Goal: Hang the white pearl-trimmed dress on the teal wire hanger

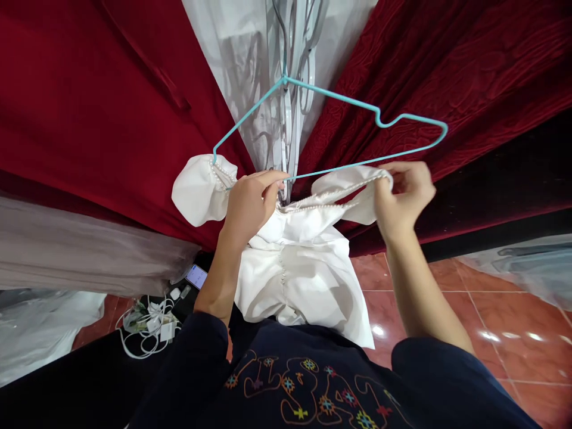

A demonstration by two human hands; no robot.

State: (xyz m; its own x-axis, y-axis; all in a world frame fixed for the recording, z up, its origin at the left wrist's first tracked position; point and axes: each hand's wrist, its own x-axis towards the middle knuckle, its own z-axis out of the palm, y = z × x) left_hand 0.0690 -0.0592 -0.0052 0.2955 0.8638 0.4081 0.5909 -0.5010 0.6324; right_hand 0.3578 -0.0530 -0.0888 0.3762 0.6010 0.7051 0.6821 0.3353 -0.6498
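A white garment (304,268) with a pearl-trimmed neckline and puffed sleeves hangs in front of me. A turquoise wire hanger (357,107) is above it; its left end sits inside the left sleeve (199,190). My left hand (250,202) pinches the neckline and the hanger's lower bar near the middle. My right hand (404,193) grips the garment's right shoulder edge, just below the hanger's bare right end.
Dark red velvet curtains (89,101) hang to the left and right, with white and silvery garments (286,71) between them. A phone (196,276), chargers and tangled white cables (152,325) lie on the red tiled floor (491,310). Plastic-wrapped fabric (527,268) is at the right.
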